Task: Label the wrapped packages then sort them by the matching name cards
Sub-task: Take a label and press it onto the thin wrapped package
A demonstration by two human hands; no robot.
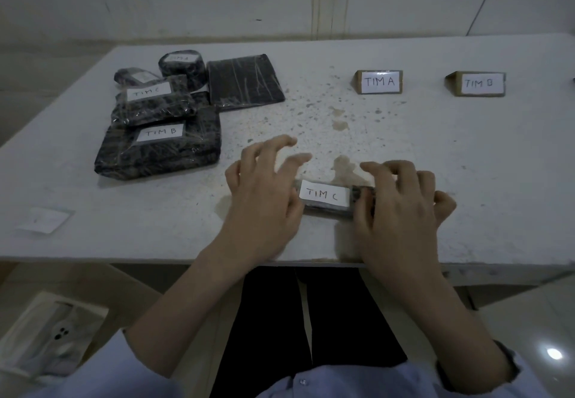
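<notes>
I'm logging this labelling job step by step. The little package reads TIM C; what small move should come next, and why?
Probably slide the small package aside toward the labelled pile at left. Its TIM C label looks stuck flat, the right hand grips its end, the flat package behind shows no label, and no TIM C card is in view.

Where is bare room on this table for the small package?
Free: the wide patch in front of the TIM A card and TIM B card; also the strip between the loose label and the left hand. Crowded: far left, around the stacked packages.
</notes>
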